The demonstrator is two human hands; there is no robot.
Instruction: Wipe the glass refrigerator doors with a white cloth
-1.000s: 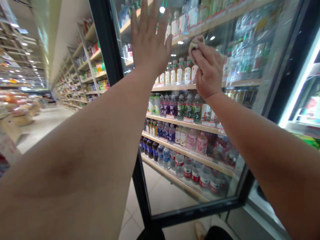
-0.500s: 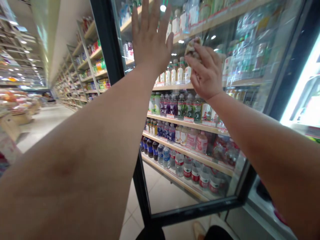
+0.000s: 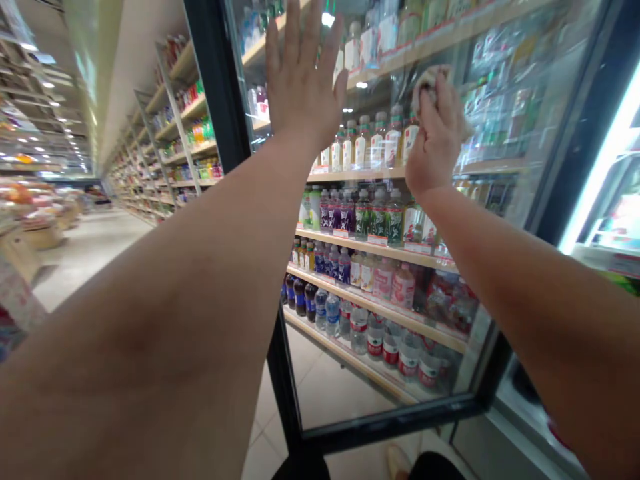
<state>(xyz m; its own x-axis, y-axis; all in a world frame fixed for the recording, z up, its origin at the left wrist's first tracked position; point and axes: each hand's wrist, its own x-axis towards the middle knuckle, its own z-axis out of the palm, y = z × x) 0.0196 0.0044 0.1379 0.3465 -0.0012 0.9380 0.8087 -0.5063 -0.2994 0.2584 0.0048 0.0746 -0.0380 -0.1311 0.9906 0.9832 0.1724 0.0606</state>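
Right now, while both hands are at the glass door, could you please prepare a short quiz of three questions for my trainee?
1. Which hand holds the cloth?
2. True or false: the left hand is spread open.
3. Fill in: the shelves visible in the glass door hold many ____.

Key: 1. The right hand. 2. True. 3. Bottles.
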